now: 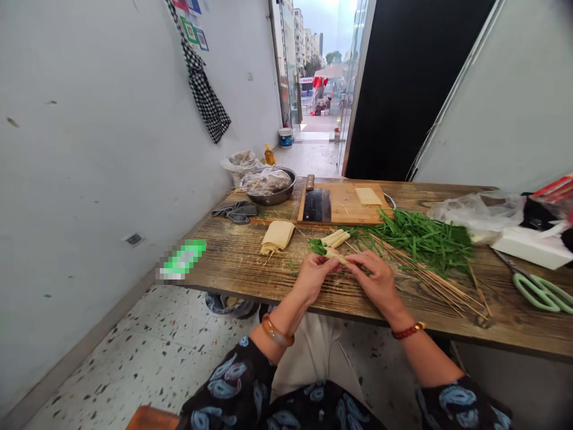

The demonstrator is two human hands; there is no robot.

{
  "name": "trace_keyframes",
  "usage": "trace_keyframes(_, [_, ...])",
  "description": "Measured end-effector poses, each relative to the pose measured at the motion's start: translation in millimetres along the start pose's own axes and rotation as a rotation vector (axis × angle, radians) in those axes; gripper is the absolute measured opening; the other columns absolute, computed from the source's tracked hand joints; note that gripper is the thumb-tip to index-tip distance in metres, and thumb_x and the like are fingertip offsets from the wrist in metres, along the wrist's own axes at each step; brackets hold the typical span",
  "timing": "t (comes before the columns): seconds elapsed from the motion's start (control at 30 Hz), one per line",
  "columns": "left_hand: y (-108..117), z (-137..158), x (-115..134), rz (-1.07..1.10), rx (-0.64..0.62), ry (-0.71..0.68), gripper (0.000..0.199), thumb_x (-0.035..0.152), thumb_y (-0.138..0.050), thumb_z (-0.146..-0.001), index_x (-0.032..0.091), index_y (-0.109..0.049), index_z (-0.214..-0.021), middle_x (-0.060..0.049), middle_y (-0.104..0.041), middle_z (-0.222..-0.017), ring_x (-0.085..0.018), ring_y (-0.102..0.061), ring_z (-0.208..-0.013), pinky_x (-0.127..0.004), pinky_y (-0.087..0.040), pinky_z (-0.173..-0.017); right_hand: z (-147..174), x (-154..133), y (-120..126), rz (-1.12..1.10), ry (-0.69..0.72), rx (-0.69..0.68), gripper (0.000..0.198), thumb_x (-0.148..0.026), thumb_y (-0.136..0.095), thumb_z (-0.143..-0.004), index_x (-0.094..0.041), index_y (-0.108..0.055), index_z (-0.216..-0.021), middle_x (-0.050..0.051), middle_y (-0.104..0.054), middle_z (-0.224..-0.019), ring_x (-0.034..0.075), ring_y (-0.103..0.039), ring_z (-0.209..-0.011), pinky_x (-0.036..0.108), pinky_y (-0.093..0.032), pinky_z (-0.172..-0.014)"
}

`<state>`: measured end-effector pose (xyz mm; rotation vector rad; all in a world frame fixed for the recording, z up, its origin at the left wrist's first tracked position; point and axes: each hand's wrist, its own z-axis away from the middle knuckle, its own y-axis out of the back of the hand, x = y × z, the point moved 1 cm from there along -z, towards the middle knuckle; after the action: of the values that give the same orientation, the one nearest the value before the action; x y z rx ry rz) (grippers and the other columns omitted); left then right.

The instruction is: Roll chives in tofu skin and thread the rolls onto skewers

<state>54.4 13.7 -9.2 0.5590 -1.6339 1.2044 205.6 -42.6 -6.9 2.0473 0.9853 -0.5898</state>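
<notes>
"Roll (336,257): how does it lie?"

"From the left: sheet stack (278,233), bare worktop (242,258), your left grip (316,272) closed on the roll, its long axis slanting rightward, slightly toward you, your right grip (374,272) pinching the other end"

"Room?"

"Leftward; skewers (425,275) crowd your right, front edge close"

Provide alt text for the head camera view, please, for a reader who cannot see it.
A person's left hand and right hand hold a pale roll over a wooden table, with similar rolls lying just beyond. Around them are pale sheets, green leaves, thin sticks, scissors, and a cutting board bearing a cleaver.
</notes>
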Motion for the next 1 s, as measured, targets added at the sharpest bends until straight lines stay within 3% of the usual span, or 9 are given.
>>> trace_keyframes(0.23, [4, 2, 13, -0.079, -0.062, 0.049, 0.03, 0.032, -0.078, -0.067, 0.014, -0.063, -0.086, -0.003, -0.069, -0.076, -0.013, -0.065, -0.067, -0.025, -0.053, -0.067, -1, -1, 1, -0.069, -0.018, -0.023, 0.015, -0.03, -0.056, -0.089, -0.025, -0.069, -0.095, 0.004, -0.067, -0.084, 0.019, -0.061, -0.081, 0.033, -0.05, -0.073])
trace_keyframes(0.53, [20, -8, 29, -0.258, -0.033, 0.014, 0.026, 0.034, -0.073, -0.071, 0.015, -0.064, -0.085, -0.002, -0.067, -0.079, -0.012, -0.063, -0.072, -0.025, -0.051, -0.07, -2, 5, 1, -0.043, -0.03, -0.004, 0.016, -0.031, -0.056, -0.089, -0.024, -0.07, -0.093, 0.004, -0.066, -0.082, 0.018, -0.061, -0.078, 0.032, -0.049, -0.07])
trace_keyframes(0.67, [33, -14, 47, -0.604, 0.067, -0.22, 0.02, 0.033, -0.06, -0.082, 0.016, -0.065, -0.091, -0.004, -0.067, -0.089, -0.016, -0.061, -0.086, -0.029, -0.048, -0.081, -1, 5, 0, 0.036, -0.016, -0.052, 0.018, -0.031, -0.055, -0.09, -0.024, -0.071, -0.094, 0.005, -0.066, -0.083, 0.018, -0.06, -0.078, 0.032, -0.047, -0.071])
trace_keyframes(0.73, [31, -14, 51, -0.898, -0.007, -0.342, 0.017, 0.028, -0.058, -0.084, 0.016, -0.066, -0.092, -0.006, -0.067, -0.093, -0.018, -0.06, -0.092, -0.033, -0.045, -0.087, 0, 5, -1, 0.1, 0.012, -0.105, 0.018, -0.031, -0.055, -0.09, -0.024, -0.071, -0.094, 0.004, -0.065, -0.082, 0.018, -0.059, -0.076, 0.032, -0.046, -0.071])
trace_keyframes(0.8, [24, -11, 51, -1.173, -0.158, -0.433, 0.017, 0.026, -0.059, -0.084, 0.017, -0.068, -0.095, -0.007, -0.067, -0.1, -0.021, -0.057, -0.099, -0.037, -0.043, -0.091, 0, 3, -2, 0.147, 0.036, -0.148, 0.018, -0.03, -0.054, -0.091, -0.024, -0.071, -0.095, 0.004, -0.064, -0.082, 0.017, -0.058, -0.077, 0.031, -0.045, -0.071])
trace_keyframes(0.9, [15, -7, 44, -1.424, -0.294, -0.448, 0.024, 0.031, -0.066, -0.08, 0.02, -0.068, -0.101, -0.007, -0.067, -0.103, -0.022, -0.056, -0.1, -0.038, -0.042, -0.091, 0, 2, -2, 0.177, 0.067, -0.16, 0.019, -0.03, -0.054, -0.091, -0.023, -0.071, -0.095, 0.004, -0.063, -0.083, 0.017, -0.057, -0.078, 0.03, -0.043, -0.072])
trace_keyframes(1.0, [15, -5, 36, -1.475, -0.282, -0.398, 0.019, 0.032, -0.067, -0.08, 0.021, -0.069, -0.095, -0.005, -0.069, -0.094, -0.021, -0.059, -0.093, -0.035, -0.044, -0.085, 1, 2, -3, 0.196, 0.078, -0.163, 0.018, -0.03, -0.054, -0.092, -0.023, -0.071, -0.094, 0.004, -0.063, -0.084, 0.017, -0.057, -0.078, 0.03, -0.042, -0.072])
